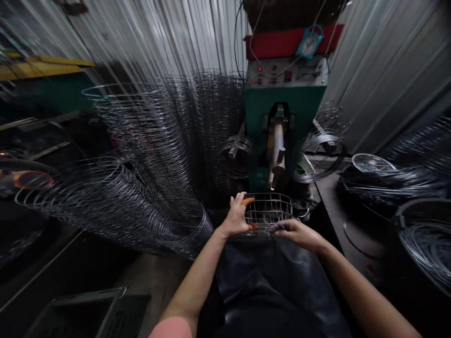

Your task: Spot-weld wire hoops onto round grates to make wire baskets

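Note:
A small wire basket [269,206] is in front of me at the centre, just beyond the dark apron [275,277] over my lap. My left hand [237,216] grips its left side, thumb and index finger reaching onto the wires; both wear orange finger covers. At the near right part of the basket is my right hand [296,232], its dark-covered fingers pinched together; whatever is between them is too small to make out. Above the basket, the rod-like electrode arm [278,145] of a green machine [255,126] points down toward me.
Tall stacks of wire rings [151,136] stand at the left, with another stack [123,202] leaning nearer. Wire hoops [320,141] hang beside the machine. At right are wire bundles [398,183] and a dark tub [405,220] of wire. A crate [88,300] sits lower left.

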Demonstrator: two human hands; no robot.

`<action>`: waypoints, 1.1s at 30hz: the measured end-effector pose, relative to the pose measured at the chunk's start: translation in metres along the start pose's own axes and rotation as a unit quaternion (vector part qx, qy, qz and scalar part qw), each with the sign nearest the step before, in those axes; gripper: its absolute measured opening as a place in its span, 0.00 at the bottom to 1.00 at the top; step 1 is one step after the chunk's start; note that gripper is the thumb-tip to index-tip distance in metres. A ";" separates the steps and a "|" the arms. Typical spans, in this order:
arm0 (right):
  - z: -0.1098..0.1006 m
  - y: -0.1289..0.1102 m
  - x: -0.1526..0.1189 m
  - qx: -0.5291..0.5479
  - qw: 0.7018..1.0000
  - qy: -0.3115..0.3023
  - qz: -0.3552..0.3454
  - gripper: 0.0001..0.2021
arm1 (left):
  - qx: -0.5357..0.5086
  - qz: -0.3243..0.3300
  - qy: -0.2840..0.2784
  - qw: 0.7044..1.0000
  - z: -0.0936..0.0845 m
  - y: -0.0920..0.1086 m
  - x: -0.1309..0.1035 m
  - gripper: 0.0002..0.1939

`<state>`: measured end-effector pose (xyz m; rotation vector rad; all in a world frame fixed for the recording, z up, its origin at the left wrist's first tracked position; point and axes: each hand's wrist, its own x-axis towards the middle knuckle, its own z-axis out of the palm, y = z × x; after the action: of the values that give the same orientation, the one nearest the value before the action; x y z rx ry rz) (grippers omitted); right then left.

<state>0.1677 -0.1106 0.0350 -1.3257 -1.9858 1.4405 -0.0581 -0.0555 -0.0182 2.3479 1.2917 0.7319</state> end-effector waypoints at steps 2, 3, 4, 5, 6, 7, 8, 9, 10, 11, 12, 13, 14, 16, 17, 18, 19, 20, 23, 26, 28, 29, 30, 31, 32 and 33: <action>0.003 0.000 0.016 -0.112 0.993 0.048 0.001 0.12 | 0.010 0.019 -0.018 1.000 0.001 0.011 0.001 0.44; 0.006 0.002 0.022 -0.183 0.979 0.086 0.004 0.11 | 0.012 0.021 -0.026 0.999 0.002 0.016 0.002 0.44; 0.009 0.005 0.026 -0.250 0.960 0.125 0.005 0.11 | 0.013 0.017 -0.033 0.999 0.004 0.020 0.003 0.44; 0.012 0.008 0.028 -0.304 0.940 0.156 0.004 0.11 | 0.013 0.008 -0.038 0.999 0.005 0.022 0.003 0.45; 0.014 0.011 0.029 -0.338 0.926 0.169 -0.002 0.11 | 0.012 -0.002 -0.041 0.999 0.006 0.024 0.004 0.45; 0.015 0.014 0.028 -0.352 0.920 0.170 -0.015 0.11 | 0.011 -0.011 -0.042 0.999 0.007 0.026 0.005 0.45; 0.015 0.016 0.026 -0.353 0.921 0.160 -0.032 0.11 | 0.010 -0.017 -0.043 0.999 0.007 0.027 0.005 0.45; 0.014 0.018 0.023 -0.349 0.924 0.147 -0.051 0.11 | 0.009 -0.019 -0.045 0.999 0.007 0.027 0.006 0.44; 0.012 0.020 0.021 -0.346 0.926 0.133 -0.068 0.12 | 0.008 -0.020 -0.048 0.999 0.007 0.028 0.007 0.44; 0.010 0.021 0.018 -0.347 0.927 0.122 -0.078 0.12 | 0.006 -0.020 -0.052 0.998 0.007 0.028 0.009 0.43; 0.008 0.021 0.016 -0.352 0.925 0.114 -0.083 0.14 | 0.004 -0.020 -0.056 0.998 0.007 0.027 0.010 0.43; 0.006 0.021 0.015 -0.359 0.923 0.108 -0.083 0.16 | 0.001 -0.020 -0.057 0.998 0.007 0.027 0.012 0.42; 0.004 0.021 0.015 -0.365 0.922 0.104 -0.080 0.16 | -0.002 -0.019 -0.057 0.998 0.007 0.026 0.014 0.41; 0.001 0.022 0.017 -0.367 0.922 0.100 -0.077 0.15 | -0.009 -0.018 -0.054 0.998 0.009 0.024 0.017 0.40; 0.000 0.023 0.019 -0.364 0.923 0.101 -0.076 0.14 | -0.013 -0.018 -0.053 0.998 0.010 0.022 0.019 0.40; 0.000 0.025 0.021 -0.362 0.923 0.104 -0.076 0.13 | -0.017 -0.017 -0.053 0.998 0.012 0.021 0.022 0.39; -0.001 0.026 0.024 -0.360 0.924 0.108 -0.074 0.12 | -0.020 -0.016 -0.054 0.998 0.013 0.019 0.024 0.40; -0.001 0.028 0.026 -0.360 0.923 0.114 -0.074 0.12 | -0.022 -0.015 -0.057 0.998 0.014 0.017 0.026 0.40; -0.003 0.033 0.032 -0.361 0.921 0.120 -0.080 0.12 | -0.027 -0.016 -0.067 0.997 0.015 0.012 0.032 0.41; -0.005 0.036 0.035 -0.365 0.918 0.127 -0.088 0.11 | -0.030 -0.013 -0.076 0.997 0.014 0.009 0.038 0.41; -0.007 0.038 0.038 -0.369 0.916 0.133 -0.089 0.12 | -0.033 -0.007 -0.077 0.996 0.014 0.007 0.042 0.41; -0.008 0.039 0.039 -0.371 0.914 0.135 -0.089 0.12 | -0.036 -0.004 -0.076 0.996 0.014 0.005 0.045 0.41; -0.010 0.040 0.041 -0.374 0.913 0.138 -0.088 0.13 | -0.039 -0.002 -0.074 0.997 0.014 0.004 0.047 0.41; -0.012 0.041 0.043 -0.378 0.911 0.142 -0.088 0.13 | -0.041 0.000 -0.071 0.997 0.015 0.003 0.051 0.42; -0.014 0.041 0.046 -0.381 0.909 0.146 -0.087 0.13 | -0.044 -0.001 -0.069 0.997 0.015 0.001 0.054 0.42; -0.017 0.041 0.048 -0.384 0.907 0.150 -0.088 0.13 | -0.045 -0.001 -0.068 0.997 0.016 0.000 0.058 0.42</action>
<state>0.1756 -0.0597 -0.0049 -1.4718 -2.4588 0.3085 -0.0227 -0.0072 -0.0153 2.2815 1.1796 0.6050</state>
